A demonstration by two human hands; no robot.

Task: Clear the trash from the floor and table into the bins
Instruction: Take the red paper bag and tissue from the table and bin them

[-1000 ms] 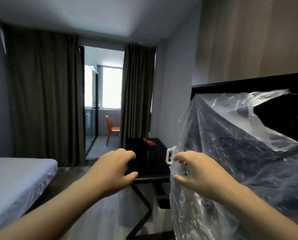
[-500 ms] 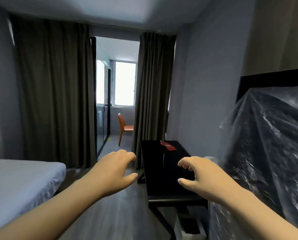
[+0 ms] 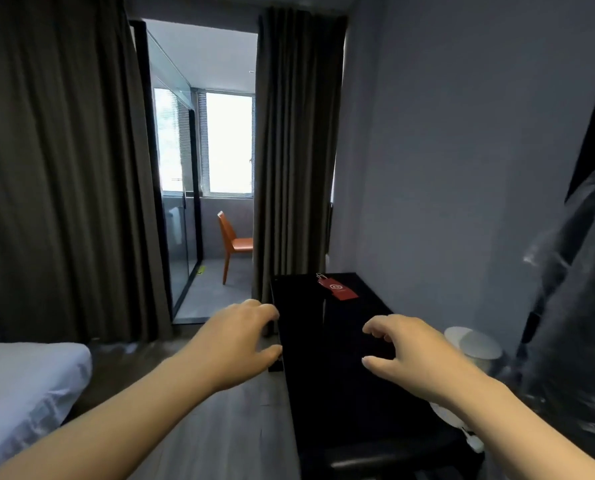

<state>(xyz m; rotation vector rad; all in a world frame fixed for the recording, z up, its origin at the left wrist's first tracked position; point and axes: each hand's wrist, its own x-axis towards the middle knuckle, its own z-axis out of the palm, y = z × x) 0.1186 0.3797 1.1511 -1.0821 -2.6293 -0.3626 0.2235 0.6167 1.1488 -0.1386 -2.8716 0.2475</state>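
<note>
Now that the right hand (image 3: pixel 417 355) has let go of the clear plastic bag (image 3: pixel 573 306), which has slid off to the right edge, both hands, left hand (image 3: pixel 240 337) too, hover with fingers spread and empty over the black surface (image 3: pixel 341 341), where a red tag (image 3: pixel 339 291) waits as likely trash

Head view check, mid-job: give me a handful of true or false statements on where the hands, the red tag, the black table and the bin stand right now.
1. The red tag lies on the far end of the black table. True.
2. The right hand pinches the red tag. False: it hovers over the near part of the table with nothing in its grip.
3. The left hand is empty, fingers curled, at the table's left edge. True.
4. The white bin stands on the bed. False: it stands right of the table, by the wall.
5. An orange chair stands beyond the curtains. True.
</note>
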